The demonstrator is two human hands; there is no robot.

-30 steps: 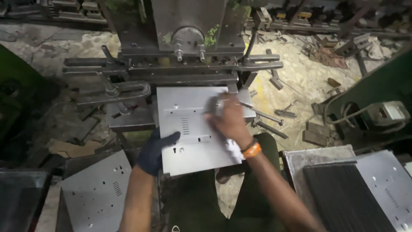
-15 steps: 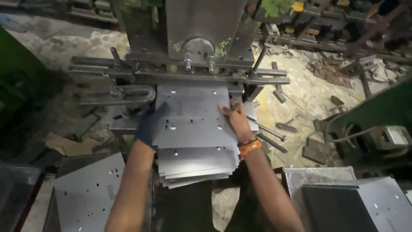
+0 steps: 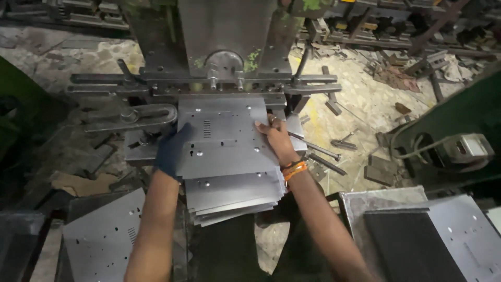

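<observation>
A grey punched sheet-metal plate (image 3: 224, 137) lies on top of a fanned stack of similar plates (image 3: 235, 196), its far edge under the press machine (image 3: 224, 47). My left hand (image 3: 171, 149), in a dark glove, grips the plate's left edge. On the right edge rests my bare right hand (image 3: 275, 141), an orange band on its wrist, fingers curled over the plate.
A punched plate (image 3: 102, 237) lies at lower left, more plates and a dark box (image 3: 417, 235) at lower right. Metal clamps and bars (image 3: 130, 115) sit left of the press bed. Loose bolts and scrap (image 3: 334, 146) litter the floor at right, beside a green machine (image 3: 454, 141).
The top plate has slid farther under the press. Both hands moved forward with it along its side edges; the stack beneath now shows more fanned edges.
</observation>
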